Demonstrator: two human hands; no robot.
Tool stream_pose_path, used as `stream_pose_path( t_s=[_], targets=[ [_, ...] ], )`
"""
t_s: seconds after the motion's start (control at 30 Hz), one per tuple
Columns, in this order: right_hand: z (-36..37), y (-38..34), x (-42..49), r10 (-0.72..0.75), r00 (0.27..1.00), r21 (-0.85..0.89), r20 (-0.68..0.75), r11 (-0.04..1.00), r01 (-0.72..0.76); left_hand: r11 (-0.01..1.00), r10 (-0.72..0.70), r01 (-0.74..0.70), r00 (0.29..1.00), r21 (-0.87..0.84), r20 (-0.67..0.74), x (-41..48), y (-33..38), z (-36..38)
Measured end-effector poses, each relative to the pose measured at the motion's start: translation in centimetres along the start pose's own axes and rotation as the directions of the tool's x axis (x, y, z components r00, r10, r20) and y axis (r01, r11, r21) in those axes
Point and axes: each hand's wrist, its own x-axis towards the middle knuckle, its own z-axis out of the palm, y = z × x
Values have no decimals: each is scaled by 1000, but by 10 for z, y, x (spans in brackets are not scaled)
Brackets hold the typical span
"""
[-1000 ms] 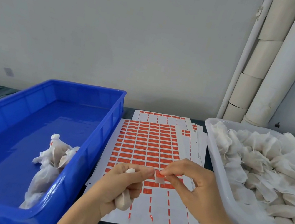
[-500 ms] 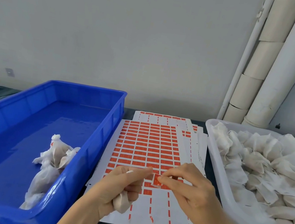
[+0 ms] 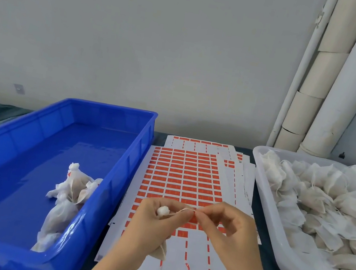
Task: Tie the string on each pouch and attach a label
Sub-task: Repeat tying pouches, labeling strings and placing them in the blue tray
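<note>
- Your left hand point(image 3: 152, 227) grips the pouch point(image 3: 163, 210) at the bench's front edge; your right hand point(image 3: 226, 232) pinches its string point(image 3: 184, 211).
- Few pouches look done in the blue bin point(image 3: 106, 193); the white tray point(image 3: 271, 221) holds many more.

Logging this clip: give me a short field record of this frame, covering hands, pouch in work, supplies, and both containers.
left hand: grips one pouch, gathered top poking above the fingers
right hand: pinches the string, stretched out from the pouch
label on this pouch: none visible
label sheets: stacked flat between the containers, top sheet partly used
blue bin: at the left, holds a few pouches
white tray: at the right, holds a heap of pouches
</note>
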Motion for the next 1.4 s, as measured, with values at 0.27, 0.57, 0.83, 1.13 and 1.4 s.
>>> stream_pose_path(
  t_s=[0.27,0.57,0.83,1.13,1.4],
  targets=[
    [48,-10,11,-57,998,-72,22,996,58,977,68,-64,998,-203,9,-25,-13,-52],
    [137,-62,48,-281,870,166,404,958,232,932,362,-358,900,62,-243,-35,7,-149],
    [209,-66,77,-215,788,-357,576,802,480,914,217,-50,898,402,-383,-6,-19,-188],
    [216,-62,67,-114,784,-404,610,806,432,800,117,156,906,579,-406,4,-35,-179],
    [119,-46,55,-111,944,-134,311,978,159,758,463,-262,861,597,-210,7,29,-88]
  ],
)
